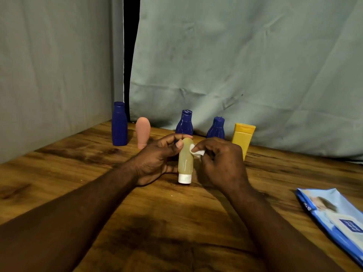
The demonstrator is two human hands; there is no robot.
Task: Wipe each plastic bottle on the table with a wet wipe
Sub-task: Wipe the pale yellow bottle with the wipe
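Your left hand (157, 156) grips the pale yellow bottle (185, 160) — it stands cap-down on the wooden table (98, 173), mid-table. Your right hand (220, 160) pinches the white wet wipe (197, 152) against the bottle's upper right side — five other bottles line the far edge.

I can't see the lower half of the middle blue bottle (184, 124): left hand (157, 160) and clear bottle (185, 158) cover it. Right blue bottle (216, 128) base sits behind the right hand (220, 161). Wipe (198, 152) mostly buried in those fingers. Pack (334, 218) at the table's (176, 222) right edge is cropped, print unreadable.
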